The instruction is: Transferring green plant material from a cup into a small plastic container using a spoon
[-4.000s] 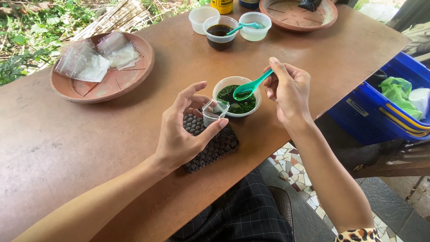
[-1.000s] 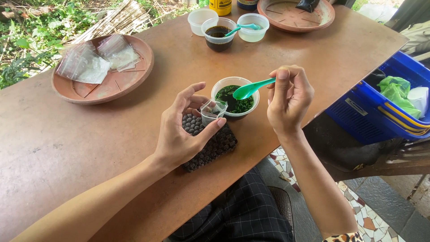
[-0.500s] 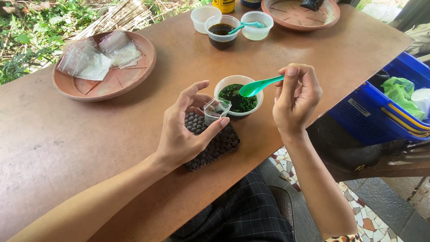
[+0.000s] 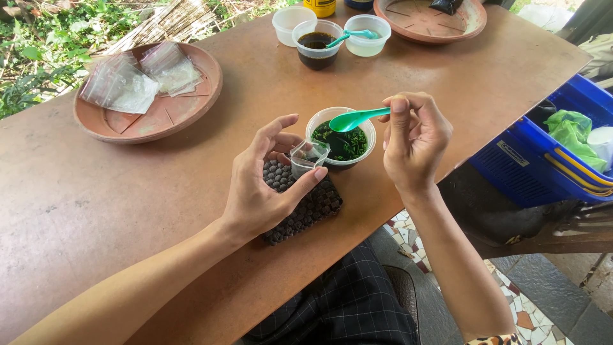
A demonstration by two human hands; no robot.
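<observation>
My left hand (image 4: 265,182) pinches a small clear plastic bag (image 4: 306,156), held open between thumb and fingers, just above a black tray of round cells (image 4: 313,204). My right hand (image 4: 415,140) grips the handle of a green plastic spoon (image 4: 354,118). The spoon's bowl hovers over a white cup (image 4: 341,137) filled with dark green bits. That cup stands on the brown table (image 4: 191,191) right behind the bag.
A clay saucer (image 4: 150,96) with clear plastic bags lies at the left. At the back stand a cup of dark liquid (image 4: 316,43), two more white cups and a second clay saucer (image 4: 431,19). A blue crate (image 4: 543,153) with a green bag sits to the right, below the table edge.
The spoon rose out of the cup of green bits and now hangs level above it. My left hand with the small bag barely moved.
</observation>
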